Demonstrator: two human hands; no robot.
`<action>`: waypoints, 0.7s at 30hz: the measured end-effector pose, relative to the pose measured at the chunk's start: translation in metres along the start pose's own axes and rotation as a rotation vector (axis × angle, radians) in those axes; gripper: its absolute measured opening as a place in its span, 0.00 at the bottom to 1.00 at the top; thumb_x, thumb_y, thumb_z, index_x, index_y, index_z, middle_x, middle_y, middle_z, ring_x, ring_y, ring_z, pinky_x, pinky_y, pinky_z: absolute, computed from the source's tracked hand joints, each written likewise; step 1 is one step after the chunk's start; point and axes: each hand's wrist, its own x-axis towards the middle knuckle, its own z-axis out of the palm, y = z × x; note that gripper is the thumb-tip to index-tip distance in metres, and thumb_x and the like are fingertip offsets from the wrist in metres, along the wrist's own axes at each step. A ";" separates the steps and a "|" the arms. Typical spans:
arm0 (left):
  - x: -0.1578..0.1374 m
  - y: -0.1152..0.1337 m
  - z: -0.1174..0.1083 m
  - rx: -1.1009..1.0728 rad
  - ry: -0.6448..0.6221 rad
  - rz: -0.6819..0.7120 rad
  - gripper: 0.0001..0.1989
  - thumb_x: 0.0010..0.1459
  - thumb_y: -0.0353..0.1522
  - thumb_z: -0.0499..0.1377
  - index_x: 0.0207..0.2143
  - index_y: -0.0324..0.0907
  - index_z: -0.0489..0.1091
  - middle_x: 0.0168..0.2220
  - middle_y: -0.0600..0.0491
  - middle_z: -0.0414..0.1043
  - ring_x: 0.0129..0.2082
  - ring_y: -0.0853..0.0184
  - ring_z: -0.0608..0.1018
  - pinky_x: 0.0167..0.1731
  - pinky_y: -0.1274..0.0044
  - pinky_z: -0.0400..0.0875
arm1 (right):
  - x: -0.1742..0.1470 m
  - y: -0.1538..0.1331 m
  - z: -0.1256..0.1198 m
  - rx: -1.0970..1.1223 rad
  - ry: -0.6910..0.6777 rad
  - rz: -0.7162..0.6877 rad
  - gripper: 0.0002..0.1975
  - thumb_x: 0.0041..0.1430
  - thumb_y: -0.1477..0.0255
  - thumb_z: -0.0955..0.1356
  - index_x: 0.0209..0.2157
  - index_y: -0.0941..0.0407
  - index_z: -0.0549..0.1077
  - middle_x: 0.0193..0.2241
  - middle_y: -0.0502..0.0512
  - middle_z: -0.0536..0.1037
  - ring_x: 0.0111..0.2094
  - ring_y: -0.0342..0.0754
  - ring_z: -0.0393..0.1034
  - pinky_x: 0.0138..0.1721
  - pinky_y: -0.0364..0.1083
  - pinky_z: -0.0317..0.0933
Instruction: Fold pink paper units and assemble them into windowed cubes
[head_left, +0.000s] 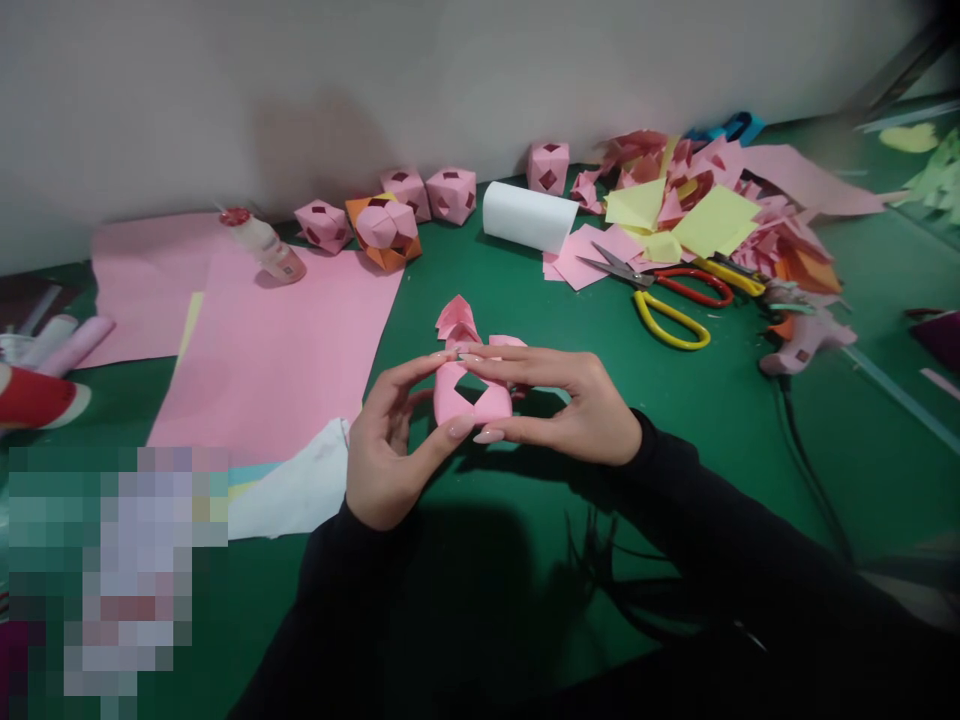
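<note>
Between my two hands is a pink folded paper box (491, 405) with a diamond-shaped opening in the side facing me. My left hand (401, 435) grips its left side, thumb at the lower front edge and fingers along the top. On the right, my right hand (562, 400) pinches it the same way, with the fingertips of both hands meeting over the top. Just behind the box a folded pink paper piece (457, 318) sticks up; whether it is joined to the box I cannot tell.
Several finished pink paper boxes (451, 195) line the wall. Scissors (679, 300), a white roll (529, 217) and paper scraps (712, 220) lie to the right, near a pink glue gun (806, 340) with a cord. Leftward are pink sheets (277, 350), a small bottle (266, 250) and a red cup (37, 397).
</note>
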 end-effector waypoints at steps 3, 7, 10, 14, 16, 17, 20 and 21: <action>0.000 0.000 0.000 0.003 0.007 -0.001 0.21 0.49 0.31 0.71 0.47 0.48 0.75 0.52 0.48 0.75 0.57 0.55 0.74 0.56 0.65 0.71 | 0.000 0.000 0.000 -0.001 -0.004 0.017 0.27 0.50 0.62 0.78 0.53 0.44 0.76 0.55 0.51 0.77 0.61 0.58 0.68 0.62 0.60 0.62; 0.000 0.001 0.000 -0.008 0.007 0.008 0.20 0.50 0.31 0.71 0.46 0.49 0.76 0.51 0.49 0.76 0.55 0.58 0.76 0.56 0.68 0.71 | 0.000 -0.001 0.001 0.012 0.007 0.034 0.28 0.49 0.63 0.78 0.54 0.45 0.76 0.55 0.51 0.77 0.60 0.57 0.69 0.62 0.57 0.63; 0.000 0.002 0.002 -0.049 0.018 -0.001 0.20 0.53 0.32 0.69 0.49 0.50 0.75 0.54 0.50 0.76 0.56 0.59 0.76 0.55 0.69 0.72 | 0.000 -0.001 0.001 0.048 0.020 0.065 0.38 0.45 0.62 0.80 0.59 0.46 0.71 0.58 0.52 0.75 0.56 0.56 0.72 0.56 0.53 0.69; -0.001 0.002 0.005 -0.066 -0.007 0.007 0.17 0.57 0.35 0.67 0.49 0.51 0.77 0.55 0.51 0.76 0.57 0.59 0.76 0.56 0.68 0.72 | 0.000 -0.002 0.001 -0.004 0.046 0.106 0.37 0.45 0.62 0.80 0.59 0.46 0.72 0.58 0.52 0.75 0.58 0.57 0.71 0.53 0.52 0.69; -0.002 0.001 0.007 -0.039 0.012 0.004 0.14 0.58 0.36 0.66 0.48 0.50 0.78 0.55 0.51 0.76 0.57 0.59 0.75 0.58 0.68 0.70 | -0.001 -0.003 0.002 -0.037 0.083 0.110 0.34 0.45 0.61 0.80 0.56 0.47 0.74 0.56 0.52 0.76 0.58 0.57 0.71 0.54 0.52 0.69; -0.003 0.001 0.009 -0.023 0.035 0.008 0.14 0.58 0.36 0.65 0.47 0.50 0.79 0.54 0.51 0.77 0.57 0.59 0.75 0.60 0.68 0.69 | -0.002 -0.003 0.003 -0.045 0.102 0.113 0.33 0.45 0.61 0.80 0.55 0.47 0.75 0.55 0.52 0.77 0.56 0.57 0.72 0.53 0.51 0.69; -0.004 0.001 0.012 0.029 0.086 0.049 0.11 0.58 0.37 0.65 0.44 0.51 0.81 0.51 0.50 0.78 0.58 0.58 0.74 0.62 0.66 0.65 | -0.003 -0.004 0.006 -0.043 0.143 0.135 0.31 0.44 0.61 0.80 0.52 0.48 0.78 0.52 0.53 0.80 0.44 0.53 0.78 0.48 0.51 0.71; -0.004 0.001 0.013 0.047 0.086 0.065 0.10 0.58 0.37 0.65 0.43 0.51 0.81 0.51 0.50 0.78 0.57 0.58 0.75 0.63 0.65 0.64 | -0.003 -0.004 0.007 -0.040 0.148 0.140 0.30 0.44 0.60 0.80 0.51 0.49 0.78 0.51 0.53 0.80 0.39 0.51 0.78 0.46 0.51 0.72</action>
